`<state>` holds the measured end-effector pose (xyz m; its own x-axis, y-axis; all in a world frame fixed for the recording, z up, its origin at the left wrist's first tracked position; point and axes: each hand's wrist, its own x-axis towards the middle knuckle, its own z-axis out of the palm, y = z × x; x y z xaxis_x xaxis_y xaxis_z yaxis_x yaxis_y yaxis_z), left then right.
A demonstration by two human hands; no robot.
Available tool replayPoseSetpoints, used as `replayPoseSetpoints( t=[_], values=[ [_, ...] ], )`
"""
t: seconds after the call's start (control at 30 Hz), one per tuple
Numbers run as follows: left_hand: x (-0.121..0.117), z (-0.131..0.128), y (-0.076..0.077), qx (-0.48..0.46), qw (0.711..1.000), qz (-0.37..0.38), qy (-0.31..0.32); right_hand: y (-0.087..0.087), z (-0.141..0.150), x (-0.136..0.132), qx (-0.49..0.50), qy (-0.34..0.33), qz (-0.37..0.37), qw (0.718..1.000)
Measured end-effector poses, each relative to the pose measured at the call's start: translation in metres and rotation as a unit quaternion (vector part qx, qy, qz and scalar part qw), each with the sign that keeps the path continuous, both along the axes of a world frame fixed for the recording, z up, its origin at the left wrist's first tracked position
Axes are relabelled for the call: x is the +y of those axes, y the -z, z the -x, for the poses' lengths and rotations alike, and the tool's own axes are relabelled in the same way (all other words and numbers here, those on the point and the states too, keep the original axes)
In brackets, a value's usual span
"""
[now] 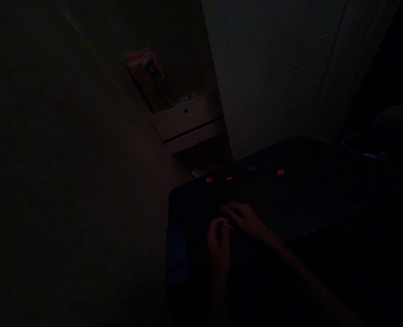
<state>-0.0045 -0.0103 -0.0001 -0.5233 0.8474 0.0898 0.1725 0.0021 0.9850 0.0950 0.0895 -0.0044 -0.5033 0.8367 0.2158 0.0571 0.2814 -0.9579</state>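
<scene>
The picture is very dark. My left hand [219, 238] is over the black table [256, 195] with its fingers curled and the thumb pressed to the fingertips. Close beside it, my right hand [245, 219] has its fingers bent together, pointing left. Whatever lies between the fingers of either hand is too dark to make out. Beyond the hands, near the far edge, lie three small orange-red pieces: a rounded one [209, 180], a short bar-like one [229, 179] and another rounded one [280, 172].
A dim purplish item [251, 168] sits by the table's far edge. At the left edge lies a flat bluish thing [177, 254]. A thin curved rim [353, 137] shows at right. Behind stand a drawer unit [191, 120], a leaning package [150, 79] and a pale panelled door [272, 72].
</scene>
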Motion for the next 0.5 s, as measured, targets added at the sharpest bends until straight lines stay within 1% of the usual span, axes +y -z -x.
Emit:
replayPoseSetpoints(
  t=[0.37, 0.5],
  values=[
    [-0.0004, 0.0016, 0.0021, -0.002, 1.0, 0.001, 0.004, 0.0036, 0.0018, 0.0017, -0.001, 0.0, 0.007, 1.0],
    [0.0007, 0.002, 0.0027, 0.005, 1.0, 0.013, 0.002, 0.0036, 0.0022, 0.0011, 0.004, -0.003, 0.007, 1.0]
  ],
)
